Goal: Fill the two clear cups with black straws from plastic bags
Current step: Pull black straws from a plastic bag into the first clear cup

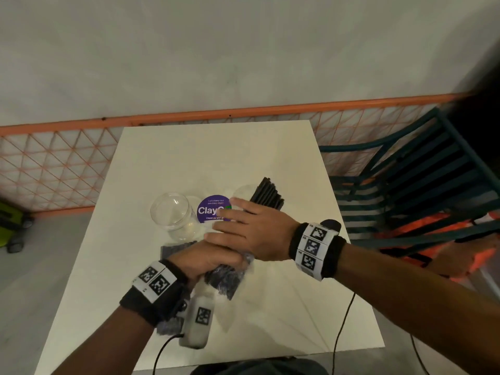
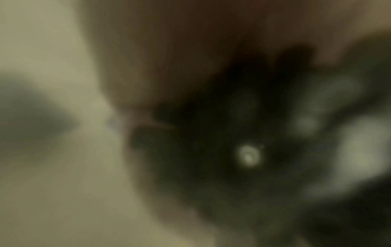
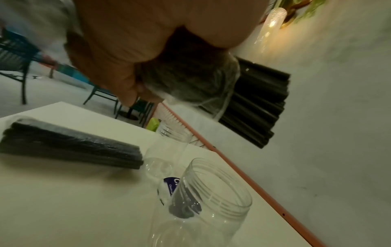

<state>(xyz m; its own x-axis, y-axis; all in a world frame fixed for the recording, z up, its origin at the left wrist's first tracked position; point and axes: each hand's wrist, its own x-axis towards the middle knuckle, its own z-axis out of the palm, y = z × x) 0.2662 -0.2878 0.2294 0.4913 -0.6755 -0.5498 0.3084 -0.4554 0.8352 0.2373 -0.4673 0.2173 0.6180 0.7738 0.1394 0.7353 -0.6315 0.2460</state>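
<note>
Left hand: the left hand point(image 1: 208, 259) has its fingers curled round a crinkled clear plastic bag of black straws point(image 1: 227, 277), low over the near middle of the white square table point(image 1: 167, 155).
Right hand: the right hand point(image 1: 253, 231) lies over the same bundle; from the head view its fingers point left, fairly straight, and the right wrist view shows the palm and thumb closed on the bag's open end point(image 3: 196, 86).
Loose straws: a bunch of bare black straws point(image 1: 267, 196) sticks out past the right hand toward the far right.
Cups: one clear ribbed plastic cup point(image 1: 173, 212) stands left of the hands; a second clear cup point(image 3: 167, 145) shows farther off in the right wrist view.
Other bag: another clear bag of black straws point(image 3: 69, 145) lies flat on the table.
Sticker: a round purple sticker point(image 1: 212, 209) sits beside the cup.
Left wrist view: too blurred to read.
Surroundings: an orange mesh fence point(image 1: 54, 163) and a dark green slatted chair point(image 1: 422, 180).
</note>
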